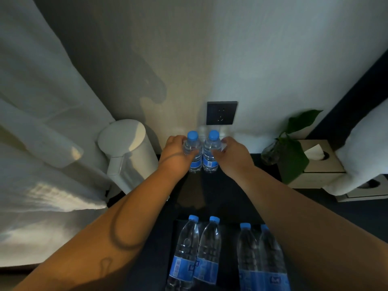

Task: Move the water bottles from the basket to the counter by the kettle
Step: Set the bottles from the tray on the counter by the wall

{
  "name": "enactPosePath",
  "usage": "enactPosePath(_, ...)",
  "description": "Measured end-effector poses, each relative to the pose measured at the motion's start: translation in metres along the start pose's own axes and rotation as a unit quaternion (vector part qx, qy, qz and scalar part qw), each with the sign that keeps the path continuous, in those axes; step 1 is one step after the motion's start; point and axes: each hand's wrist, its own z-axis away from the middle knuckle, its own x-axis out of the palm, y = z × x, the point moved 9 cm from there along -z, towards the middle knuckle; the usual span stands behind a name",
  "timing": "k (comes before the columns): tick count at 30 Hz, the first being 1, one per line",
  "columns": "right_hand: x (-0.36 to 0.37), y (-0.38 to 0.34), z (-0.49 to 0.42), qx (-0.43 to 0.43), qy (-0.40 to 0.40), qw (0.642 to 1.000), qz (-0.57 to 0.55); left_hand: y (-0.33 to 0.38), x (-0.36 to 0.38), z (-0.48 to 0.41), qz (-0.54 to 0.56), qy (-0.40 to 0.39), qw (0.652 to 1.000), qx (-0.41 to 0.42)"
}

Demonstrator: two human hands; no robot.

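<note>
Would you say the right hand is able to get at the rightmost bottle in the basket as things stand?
Probably not at once: the right hand grips an upright bottle near the kettle, and its forearm crosses over the rightmost basket bottle. Freed and drawn back, it likely could.

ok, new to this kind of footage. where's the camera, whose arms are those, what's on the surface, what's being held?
There is no robot here. One wide-angle camera worn on a person's head looks forward and down, so the two bare arms are the wearer's own. The left hand grips the left bottle and the right hand grips the right bottle. Both water bottles are upright, side by side, at the back of the dark counter, below a wall socket. The white kettle stands to their left. A plant and a tissue box are to the right. Nearest the camera, four more bottles are in the dark basket, not yet moved.
</note>
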Motion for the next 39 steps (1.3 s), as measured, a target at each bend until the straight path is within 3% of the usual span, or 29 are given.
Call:
enactPosePath(4, 0.038, 0.036, 0.033, 0.021, -0.106, 0.990, 0.095, -0.029, 0.009, 0.039, -0.065, -0.017, 0.998, -0.019)
enactPosePath(8, 0.089, 0.079, 0.080, 0.051, -0.244, 0.949, 0.196, -0.061, 0.043, 0.093, -0.125, -0.171, 0.975, -0.069)
enactPosePath(11, 0.108, 0.097, 0.106, 0.070, -0.259, 0.932, 0.244, -0.077, 0.069, 0.134, -0.134, -0.268, 0.952, -0.070)
enactPosePath(13, 0.113, 0.102, 0.114, 0.093, -0.256, 0.925, 0.264, -0.084, 0.079, 0.151, -0.136, -0.290, 0.944, -0.082)
enactPosePath(23, 0.128, 0.105, 0.124, 0.155, -0.259, 0.924, 0.235, -0.078, 0.090, 0.152, -0.219, -0.260, 0.931, -0.129)
enactPosePath(28, 0.128, 0.100, 0.130, 0.175, -0.277, 0.932, 0.153, -0.074, 0.084, 0.157, -0.172, -0.280, 0.937, -0.120)
enactPosePath(39, 0.043, 0.024, 0.117, 0.061, -0.212, 0.971, 0.090, -0.014, 0.014, 0.131, -0.112, -0.186, 0.973, -0.076)
